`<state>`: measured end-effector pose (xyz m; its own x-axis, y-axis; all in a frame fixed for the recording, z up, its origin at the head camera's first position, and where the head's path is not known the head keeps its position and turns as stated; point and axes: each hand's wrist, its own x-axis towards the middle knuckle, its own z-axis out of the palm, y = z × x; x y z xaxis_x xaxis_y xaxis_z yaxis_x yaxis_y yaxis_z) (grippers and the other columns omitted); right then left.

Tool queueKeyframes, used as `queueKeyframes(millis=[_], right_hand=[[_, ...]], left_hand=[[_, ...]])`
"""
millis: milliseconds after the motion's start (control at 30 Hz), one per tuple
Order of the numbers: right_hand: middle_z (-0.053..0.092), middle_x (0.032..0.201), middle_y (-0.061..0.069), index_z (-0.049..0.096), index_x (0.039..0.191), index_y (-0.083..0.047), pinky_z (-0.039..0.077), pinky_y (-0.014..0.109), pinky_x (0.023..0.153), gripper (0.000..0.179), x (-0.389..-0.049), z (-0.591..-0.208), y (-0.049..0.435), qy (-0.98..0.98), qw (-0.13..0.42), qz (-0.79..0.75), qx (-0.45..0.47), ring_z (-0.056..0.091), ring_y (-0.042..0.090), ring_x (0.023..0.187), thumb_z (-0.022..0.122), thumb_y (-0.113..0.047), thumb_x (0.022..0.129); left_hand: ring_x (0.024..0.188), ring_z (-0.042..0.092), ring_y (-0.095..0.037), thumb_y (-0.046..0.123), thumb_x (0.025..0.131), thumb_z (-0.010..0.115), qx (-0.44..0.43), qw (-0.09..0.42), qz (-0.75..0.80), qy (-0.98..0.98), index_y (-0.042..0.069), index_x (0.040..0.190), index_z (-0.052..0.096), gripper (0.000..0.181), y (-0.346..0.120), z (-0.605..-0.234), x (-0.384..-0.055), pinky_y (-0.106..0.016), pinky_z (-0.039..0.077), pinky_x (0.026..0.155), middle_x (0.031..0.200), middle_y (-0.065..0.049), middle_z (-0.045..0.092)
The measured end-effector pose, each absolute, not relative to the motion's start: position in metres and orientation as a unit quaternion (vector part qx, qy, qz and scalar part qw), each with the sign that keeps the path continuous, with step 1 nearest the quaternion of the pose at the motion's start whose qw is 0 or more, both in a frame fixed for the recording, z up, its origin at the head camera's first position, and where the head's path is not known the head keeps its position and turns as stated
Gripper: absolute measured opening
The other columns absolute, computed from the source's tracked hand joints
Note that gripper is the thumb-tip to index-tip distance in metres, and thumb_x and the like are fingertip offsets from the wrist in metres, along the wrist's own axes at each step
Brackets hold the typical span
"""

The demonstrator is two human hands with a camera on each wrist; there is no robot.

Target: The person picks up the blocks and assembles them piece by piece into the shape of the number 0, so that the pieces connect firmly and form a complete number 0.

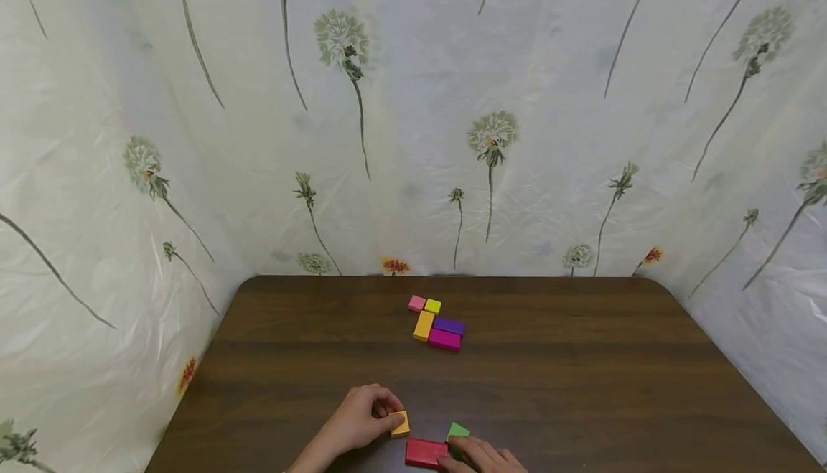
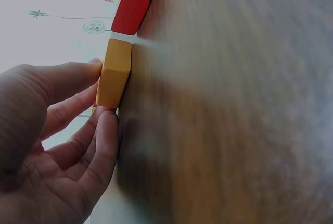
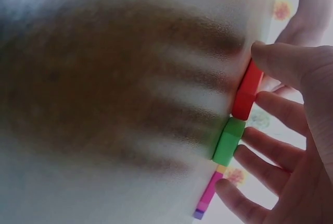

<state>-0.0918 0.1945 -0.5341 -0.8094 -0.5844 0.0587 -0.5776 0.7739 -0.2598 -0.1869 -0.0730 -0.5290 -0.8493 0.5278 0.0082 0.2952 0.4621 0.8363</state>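
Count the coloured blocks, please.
8: pink, yellow, orange, purple, magenta grouped farther off; a second orange in the left hand; red and green at the right hand. Hands may hide others.

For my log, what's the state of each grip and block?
Left grip: pinching near orange block
Right grip: touching red block, hold unclear
Near orange block: pinched, apart from red block
Red block: lying flat
Green block: askew to red block
Pink block: flat, beside yellow block
Yellow block: lying flat
Far orange block: lying flat
Purple block: flat, against magenta block
Magenta block: flat, against purple block
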Motion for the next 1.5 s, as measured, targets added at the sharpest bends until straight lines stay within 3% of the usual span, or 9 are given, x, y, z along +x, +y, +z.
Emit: queueKeyframes(millis=[667,933,1400,1500], right_hand=[[0.053,0.134,-0.008,0.052,0.138,-0.043,0.049,0.037,0.076,0.049,-0.0917,-0.5327,0.1976,0.942,0.016,-0.117,-0.314,0.055,0.012,0.112,0.040,-0.065,0.096],[0.054,0.133,-0.006,0.054,0.138,-0.039,0.048,0.034,0.074,0.048,-0.0902,-0.5362,0.1997,0.937,-0.025,-0.101,-0.333,0.056,0.012,0.112,0.041,-0.061,0.098],[0.054,0.134,-0.005,0.053,0.139,-0.038,0.049,0.036,0.077,0.049,-0.0918,-0.5369,0.2000,0.936,-0.017,-0.109,-0.335,0.056,0.013,0.112,0.042,-0.061,0.097],[0.053,0.135,-0.003,0.052,0.140,-0.038,0.050,0.038,0.078,0.053,-0.0949,-0.5284,0.2015,0.934,0.030,-0.127,-0.332,0.055,0.017,0.113,0.043,-0.064,0.095]], left_hand=[[0.068,0.053,-0.003,0.018,0.087,0.075,0.257,0.140,0.462,0.837,0.013,0.086,0.073,0.006,-0.0748,-0.5242,-0.1819,-0.022,0.045,0.061,0.076,0.012,0.058],[0.068,0.053,-0.002,0.019,0.087,0.075,0.261,0.147,0.462,0.835,0.014,0.087,0.073,0.005,-0.0766,-0.5276,-0.1835,-0.022,0.045,0.061,0.076,0.012,0.058],[0.069,0.054,-0.002,0.021,0.088,0.074,0.269,0.146,0.468,0.829,0.015,0.088,0.073,0.006,-0.0792,-0.5284,-0.1838,-0.023,0.046,0.063,0.078,0.012,0.060],[0.071,0.055,-0.003,0.022,0.089,0.073,0.271,0.136,0.474,0.826,0.015,0.090,0.073,0.007,-0.0813,-0.5281,-0.1828,-0.023,0.046,0.064,0.081,0.012,0.060]])
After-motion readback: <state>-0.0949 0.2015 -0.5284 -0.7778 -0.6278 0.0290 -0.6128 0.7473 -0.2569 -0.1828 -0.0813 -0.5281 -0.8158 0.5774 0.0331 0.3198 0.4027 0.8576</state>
